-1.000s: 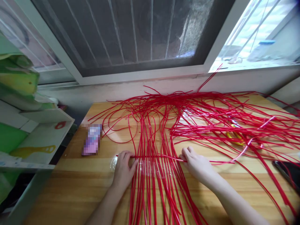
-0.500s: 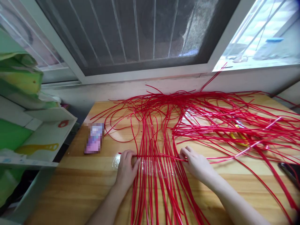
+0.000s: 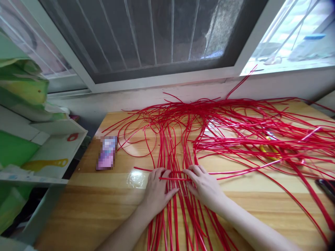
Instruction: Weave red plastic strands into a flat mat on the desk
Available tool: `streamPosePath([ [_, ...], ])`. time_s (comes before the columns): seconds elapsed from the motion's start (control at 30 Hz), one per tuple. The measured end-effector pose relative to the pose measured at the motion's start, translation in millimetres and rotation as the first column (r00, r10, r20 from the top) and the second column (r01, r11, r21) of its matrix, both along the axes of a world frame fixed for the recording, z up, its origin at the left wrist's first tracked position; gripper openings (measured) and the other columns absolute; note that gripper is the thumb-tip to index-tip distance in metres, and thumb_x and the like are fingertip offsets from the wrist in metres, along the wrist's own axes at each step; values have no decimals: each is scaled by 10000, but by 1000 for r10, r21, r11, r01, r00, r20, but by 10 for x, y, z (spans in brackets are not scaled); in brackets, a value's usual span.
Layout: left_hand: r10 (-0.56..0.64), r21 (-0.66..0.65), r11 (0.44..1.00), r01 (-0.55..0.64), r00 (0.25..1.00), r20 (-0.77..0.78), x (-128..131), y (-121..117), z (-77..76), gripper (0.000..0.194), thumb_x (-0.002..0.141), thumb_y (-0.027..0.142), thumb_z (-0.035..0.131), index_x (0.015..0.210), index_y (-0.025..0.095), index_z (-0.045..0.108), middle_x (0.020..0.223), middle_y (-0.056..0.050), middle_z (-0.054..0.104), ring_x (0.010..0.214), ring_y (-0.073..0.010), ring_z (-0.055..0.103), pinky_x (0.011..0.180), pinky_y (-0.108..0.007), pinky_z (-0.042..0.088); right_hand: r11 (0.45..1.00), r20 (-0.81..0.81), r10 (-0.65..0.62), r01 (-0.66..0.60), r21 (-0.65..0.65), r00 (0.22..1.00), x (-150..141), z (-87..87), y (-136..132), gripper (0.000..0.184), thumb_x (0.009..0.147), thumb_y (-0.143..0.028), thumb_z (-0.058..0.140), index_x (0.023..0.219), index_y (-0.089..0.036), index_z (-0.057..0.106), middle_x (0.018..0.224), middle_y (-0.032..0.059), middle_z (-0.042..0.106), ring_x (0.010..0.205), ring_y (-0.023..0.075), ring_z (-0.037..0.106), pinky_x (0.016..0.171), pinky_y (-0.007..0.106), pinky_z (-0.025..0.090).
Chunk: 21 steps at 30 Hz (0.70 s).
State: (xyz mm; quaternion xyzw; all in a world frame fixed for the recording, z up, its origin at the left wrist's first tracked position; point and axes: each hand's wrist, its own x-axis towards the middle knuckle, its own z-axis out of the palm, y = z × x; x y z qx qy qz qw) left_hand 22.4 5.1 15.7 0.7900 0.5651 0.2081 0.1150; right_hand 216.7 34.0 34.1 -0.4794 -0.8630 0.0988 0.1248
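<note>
Many thin red plastic strands [image 3: 169, 146] run lengthwise over the wooden table, fanning toward me. My left hand [image 3: 157, 193] rests over the left part of them, its thumb spread away from the bent fingers. On the right side of the bundle, my right hand [image 3: 204, 183] pinches a crosswise red strand [image 3: 175, 179], whose free end passes over my left fingers. Another crosswise strand [image 3: 142, 169] lies through the lengthwise ones, its end sticking out to the left. Clear tape [image 3: 137, 178] is stuck on the table beside my left hand.
A tangled heap of red strands [image 3: 199, 108] lies along the wall. Yellow-handled pliers or scissors [image 3: 269, 150] sit under strands at right. A dark phone-like object [image 3: 326, 188] is at the right edge, a blurred pink-purple item [image 3: 106, 153] at left. Shelves [image 3: 60, 150] stand left.
My left hand has moved right onto the lengthwise strands. My right hand has moved left over the bundle, bringing the end of a crosswise strand toward my left fingers.
</note>
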Motion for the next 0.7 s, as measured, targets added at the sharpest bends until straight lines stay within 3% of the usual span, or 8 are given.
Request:
streamPosePath([
  [0.23,14,13,1000,-14,1000,2,-11,13,-10,475,731,459,541,1113,184,474,1108,-113,471,1068,-265,413,898,-483,376,999,58,-25,24,21,998,9,28,-27,278,768,-182,499,1032,-244,560,934,70,526,932,206,445,701,281,425],
  [0.43,26,24,999,-26,1000,-1,9,-3,0,457,734,455,540,1107,197,480,1064,-101,483,1022,-251,444,860,-456,406,998,119,-62,59,23,991,14,35,-64,315,763,-192,522,1064,-279,549,907,68,519,883,203,454,611,245,400],
  [0.7,41,45,998,-40,999,-22,-2,-9,-29,442,729,466,541,1059,173,511,1053,-105,479,1020,-251,435,870,-446,406,998,98,-52,55,-28,994,22,22,-22,122,818,-240,460,880,-215,562,879,65,497,872,191,442,635,250,383],
])
